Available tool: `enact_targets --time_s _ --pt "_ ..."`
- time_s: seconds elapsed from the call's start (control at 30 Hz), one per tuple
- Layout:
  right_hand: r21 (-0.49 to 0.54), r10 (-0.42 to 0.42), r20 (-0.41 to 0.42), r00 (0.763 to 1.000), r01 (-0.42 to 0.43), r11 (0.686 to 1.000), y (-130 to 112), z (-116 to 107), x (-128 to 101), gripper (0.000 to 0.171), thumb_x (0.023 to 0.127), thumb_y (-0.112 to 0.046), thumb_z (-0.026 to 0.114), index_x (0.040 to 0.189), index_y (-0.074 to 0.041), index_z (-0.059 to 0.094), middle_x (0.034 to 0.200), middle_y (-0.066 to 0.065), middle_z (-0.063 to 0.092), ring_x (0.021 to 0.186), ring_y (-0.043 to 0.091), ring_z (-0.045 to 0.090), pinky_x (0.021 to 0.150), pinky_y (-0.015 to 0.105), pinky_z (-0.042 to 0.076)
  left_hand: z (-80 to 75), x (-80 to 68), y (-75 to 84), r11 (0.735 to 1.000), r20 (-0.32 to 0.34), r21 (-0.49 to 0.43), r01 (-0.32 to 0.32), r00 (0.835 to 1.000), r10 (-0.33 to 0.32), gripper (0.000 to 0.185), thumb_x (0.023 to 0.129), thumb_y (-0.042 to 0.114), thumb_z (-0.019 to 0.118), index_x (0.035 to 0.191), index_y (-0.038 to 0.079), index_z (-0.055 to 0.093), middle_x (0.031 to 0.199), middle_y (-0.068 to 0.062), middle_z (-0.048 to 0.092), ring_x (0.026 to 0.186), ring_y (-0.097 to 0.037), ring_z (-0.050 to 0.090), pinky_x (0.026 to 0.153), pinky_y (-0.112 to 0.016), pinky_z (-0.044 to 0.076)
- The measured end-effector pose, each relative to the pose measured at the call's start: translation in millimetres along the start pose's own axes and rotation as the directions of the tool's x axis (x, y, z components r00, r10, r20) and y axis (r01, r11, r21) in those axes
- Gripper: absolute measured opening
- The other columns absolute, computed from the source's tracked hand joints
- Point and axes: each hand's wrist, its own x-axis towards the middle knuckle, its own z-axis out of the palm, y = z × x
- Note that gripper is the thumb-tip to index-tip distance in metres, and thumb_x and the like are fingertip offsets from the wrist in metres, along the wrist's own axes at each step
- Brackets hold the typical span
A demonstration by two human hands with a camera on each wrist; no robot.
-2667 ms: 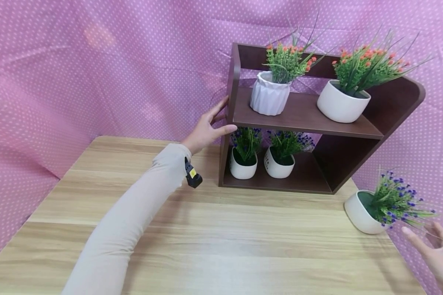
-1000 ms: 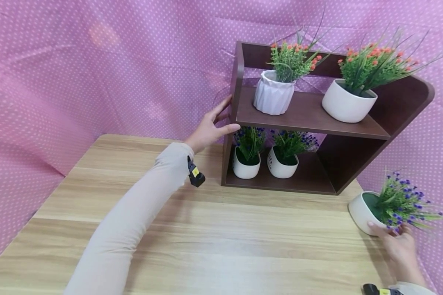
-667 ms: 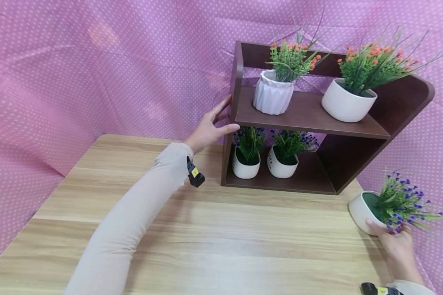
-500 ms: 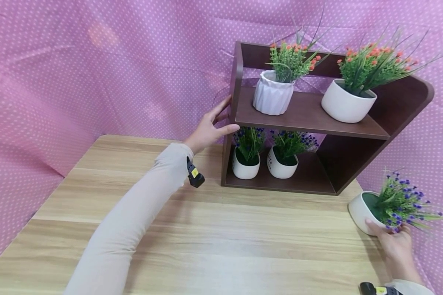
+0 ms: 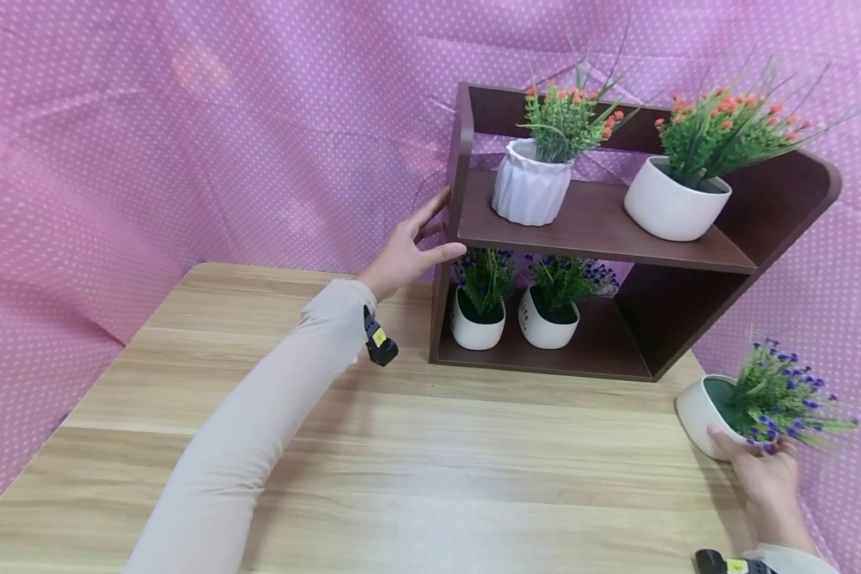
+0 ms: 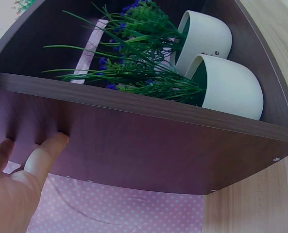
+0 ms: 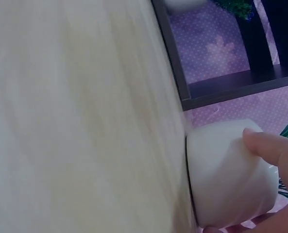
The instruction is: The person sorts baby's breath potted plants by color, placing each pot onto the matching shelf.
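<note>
My left hand (image 5: 405,251) rests against the left side panel of a dark brown two-tier shelf (image 5: 603,363), thumb at its front edge. In the left wrist view, spread fingertips (image 6: 61,138) press on the panel's outer face. At the table's right edge, my right hand (image 5: 768,478) grips a white flowerpot (image 5: 699,418) with purple-flowered greenery (image 5: 782,391). The right wrist view has the thumb (image 7: 255,141) on the pot's smooth side (image 7: 221,165) and other fingers underneath, partly cut off. This pot stands upright, close to the wooden table surface (image 7: 85,121).
On the upper tier stand a ribbed white pot (image 5: 531,187) and a smooth white pot (image 5: 674,203), both with orange flowers. Two white pots with purple flowers (image 5: 477,323) sit at the lower tier's left. Pink dotted cloth (image 5: 258,119) hangs behind the table (image 5: 438,462).
My right hand has come in from the right edge and taken hold of the purple-flowered pot, which stays in place. My left hand keeps its position on the shelf.
</note>
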Motion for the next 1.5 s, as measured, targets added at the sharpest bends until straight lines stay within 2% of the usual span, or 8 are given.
enact_targets --time_s 0.17,0.37,0.53,0.63,0.9,1.13,1.27,1.5 --pt "-0.079 0.026 -0.023 0.999 -0.028 0.997 -1.8 -0.3 -1.5 0.071 0.078 -0.017 0.080 0.129 -0.027 0.031 0.108 -0.013 0.033 0.091 -0.002 0.037 0.079 0.003 0.036 1.1 0.8 0.5 1.000 -0.001 -0.008 -0.004 1.000 0.004 0.079 0.091 0.011 0.066 0.154 0.021 0.020 0.160 0.000 0.018 0.140 -0.026 0.033 0.107 -0.037 0.040" --pt "-0.116 0.052 -0.002 0.999 -0.051 0.992 -5.3 -1.3 -6.3 0.103 0.082 -0.021 0.077 0.153 -0.014 0.002 0.116 -0.016 0.027 0.099 -0.006 0.035 0.091 0.004 0.035 0.3 0.1 1.2 1.000 -0.003 0.004 -0.003 1.000 0.003 0.079 0.091 0.011 0.065 0.154 0.021 0.019 0.160 0.000 0.018 0.140 -0.025 0.033 0.107 -0.036 0.040" --pt "-0.116 0.031 -0.002 1.000 -0.031 0.993 -5.8 -2.2 -13.4 0.101 0.081 -0.020 0.077 0.153 -0.009 0.007 0.112 -0.012 0.032 0.092 -0.004 0.038 0.070 -0.001 0.038 0.3 -0.6 0.8 1.000 -0.001 0.012 -0.004 1.000 0.004 0.078 0.092 0.012 0.065 0.154 0.021 0.019 0.160 -0.001 0.018 0.140 -0.026 0.033 0.108 -0.039 0.039" --pt "-0.128 0.013 0.005 1.000 -0.012 0.992 -6.6 -1.7 -19.0 0.094 0.081 -0.020 0.078 0.151 -0.011 0.016 0.111 -0.012 0.036 0.098 -0.002 0.042 0.073 0.000 0.039 0.5 -1.1 1.0 1.000 0.001 0.016 -0.002 1.000 0.002 0.078 0.092 0.012 0.065 0.155 0.021 0.019 0.160 -0.001 0.017 0.140 -0.026 0.032 0.108 -0.040 0.039" --pt "-0.039 -0.157 0.119 0.980 0.163 0.986 -15.3 3.1 -35.5 0.052 0.079 -0.006 0.078 0.112 -0.028 0.045 0.092 -0.025 0.055 0.084 -0.014 0.051 0.072 -0.001 0.041 0.4 -1.6 1.1 1.000 0.000 0.027 0.009 1.000 -0.009 0.078 0.092 0.014 0.064 0.155 0.023 0.018 0.160 0.000 0.017 0.141 -0.027 0.031 0.107 -0.040 0.040" --pt "0.008 -0.232 0.190 0.954 0.235 0.972 -27.7 17.9 -50.9 0.052 0.077 -0.001 0.077 0.114 -0.027 0.052 0.093 -0.021 0.058 0.080 -0.006 0.051 0.064 0.005 0.043 0.2 -0.6 -0.6 1.000 -0.001 0.022 0.009 1.000 -0.009 0.079 0.092 0.014 0.065 0.155 0.023 0.019 0.160 0.000 0.018 0.141 -0.026 0.032 0.108 -0.038 0.039" --pt "0.043 -0.289 0.234 0.928 0.287 0.957 -33.5 28.8 -55.9 0.056 0.077 0.002 0.077 0.120 -0.024 0.053 0.100 -0.020 0.060 0.090 -0.007 0.052 0.074 0.003 0.042 0.0 -0.4 -1.2 1.000 -0.006 0.014 0.003 1.000 -0.003 0.079 0.091 0.013 0.066 0.154 0.023 0.020 0.160 0.000 0.018 0.140 -0.026 0.033 0.107 -0.035 0.040" --pt "-0.126 -0.299 0.264 0.917 0.340 0.932 -41.2 44.2 -56.2 0.053 0.079 -0.012 0.079 0.121 -0.027 0.050 0.103 -0.021 0.054 0.095 -0.006 0.048 0.077 0.003 0.038 0.2 -1.6 0.6 1.000 -0.004 0.017 -0.004 1.000 0.004 0.079 0.091 0.014 0.066 0.154 0.022 0.019 0.160 -0.001 0.018 0.140 -0.026 0.033 0.107 -0.037 0.040"
